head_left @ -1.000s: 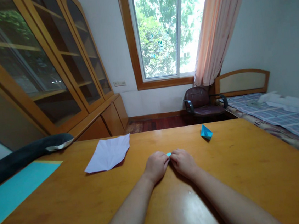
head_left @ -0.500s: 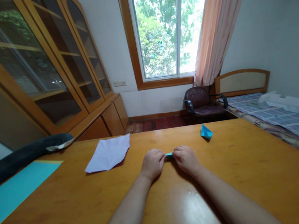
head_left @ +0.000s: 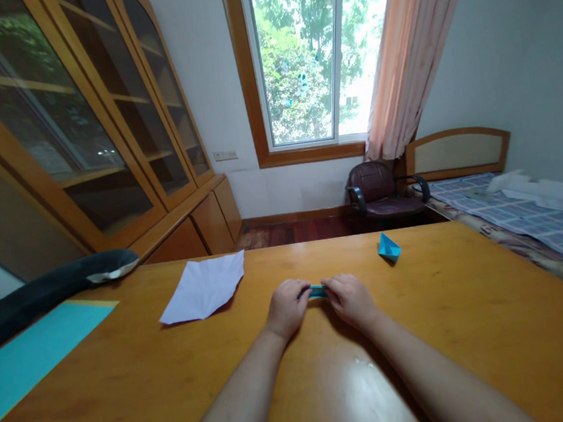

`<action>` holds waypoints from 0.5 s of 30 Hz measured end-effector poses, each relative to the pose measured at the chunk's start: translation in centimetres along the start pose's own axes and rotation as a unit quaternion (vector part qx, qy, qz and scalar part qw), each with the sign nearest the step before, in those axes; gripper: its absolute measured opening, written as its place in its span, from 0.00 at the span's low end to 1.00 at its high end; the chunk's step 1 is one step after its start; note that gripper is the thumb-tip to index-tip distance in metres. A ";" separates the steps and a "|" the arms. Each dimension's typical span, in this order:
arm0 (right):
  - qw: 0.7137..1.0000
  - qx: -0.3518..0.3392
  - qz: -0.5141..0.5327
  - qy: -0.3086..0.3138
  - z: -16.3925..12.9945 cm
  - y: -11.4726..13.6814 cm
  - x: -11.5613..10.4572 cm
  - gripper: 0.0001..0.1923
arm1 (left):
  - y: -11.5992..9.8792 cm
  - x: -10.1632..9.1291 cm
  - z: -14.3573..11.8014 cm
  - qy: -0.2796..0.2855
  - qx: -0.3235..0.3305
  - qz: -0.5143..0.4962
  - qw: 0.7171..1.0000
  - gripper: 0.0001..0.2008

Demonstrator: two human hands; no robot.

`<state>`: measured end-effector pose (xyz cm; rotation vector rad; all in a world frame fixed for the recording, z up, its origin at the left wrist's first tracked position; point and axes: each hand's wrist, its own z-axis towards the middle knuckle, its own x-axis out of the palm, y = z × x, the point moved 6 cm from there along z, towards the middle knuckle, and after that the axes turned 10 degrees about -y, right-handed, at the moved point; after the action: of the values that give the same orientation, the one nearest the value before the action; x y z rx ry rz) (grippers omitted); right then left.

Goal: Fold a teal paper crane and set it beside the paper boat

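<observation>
Head view, near to far. Two bare forearms run up from the lower edge and converge over a glossy, honey-coloured wooden table (head_left: 425,330). The left hand (head_left: 285,306) and right hand (head_left: 352,299) rest knuckles-up on the wood, almost meeting. Between them lies a small folded blue paper (head_left: 319,291), a narrow strip whose long axis runs left to right, from one set of fingertips to the other. Each hand is curled closed and pinches one end of it; the fingertips themselves are turned away from the camera, so the exact grip is hidden. The strip sits at the fingers' far side, level with the table top or just above it; which of the two cannot be told. Both hands are equally near to it.

Beyond the right fingers, well apart, stands a blue paper boat (head_left: 388,247), creased and pointed, of the same thin matte stock. Beyond the left fingers lies a white sheet (head_left: 204,289), flat, with radiating creases. Far to the left of the fingers are a flat turquoise sheet (head_left: 30,358) and a dark, soft, tube-like object (head_left: 43,293).

Past the table's far edge stand a padded dark chair (head_left: 383,193), a bed (head_left: 528,212) with checked cover, a glazed wooden cabinet (head_left: 102,136), and a window (head_left: 310,53) with a pink curtain (head_left: 410,50).
</observation>
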<state>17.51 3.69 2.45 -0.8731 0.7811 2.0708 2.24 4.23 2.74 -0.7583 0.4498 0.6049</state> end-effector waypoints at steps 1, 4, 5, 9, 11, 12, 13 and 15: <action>1.000 -0.001 0.002 -0.002 0.0 0.0 0.0 0.12 | 0.1 0.0 0.0 -0.007 -0.003 -0.001 1.000 0.06; 1.000 -0.003 0.004 -0.007 0.0 0.0 -0.1 0.12 | 0.3 -0.1 0.0 -0.022 -0.008 -0.007 1.000 0.06; 1.000 -0.004 0.005 -0.008 0.0 0.0 -0.1 0.12 | 0.3 -0.1 0.0 -0.024 -0.008 -0.010 1.000 0.06; 1.000 -0.005 0.006 -0.007 -0.1 0.0 -0.1 0.13 | 0.3 0.0 0.0 -0.018 -0.007 -0.015 1.000 0.06; 1.000 -0.005 0.004 -0.003 -0.1 0.0 -0.1 0.12 | 0.3 0.0 0.0 -0.013 -0.006 -0.015 1.000 0.06; 1.000 -0.005 0.003 -0.001 -0.1 0.0 -0.1 0.12 | 0.3 0.0 0.0 -0.011 -0.005 -0.014 1.000 0.06; 1.000 -0.005 0.002 0.000 0.0 0.0 -0.1 0.12 | 0.2 0.0 0.0 -0.008 -0.005 -0.013 1.000 0.06; 1.000 -0.008 -0.002 0.000 0.0 0.0 -0.2 0.12 | 0.0 0.0 0.1 0.002 -0.002 -0.008 1.000 0.06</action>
<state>17.59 3.58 2.63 -0.8831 0.7620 2.0758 2.21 4.28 2.78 -0.7668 0.4467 0.5898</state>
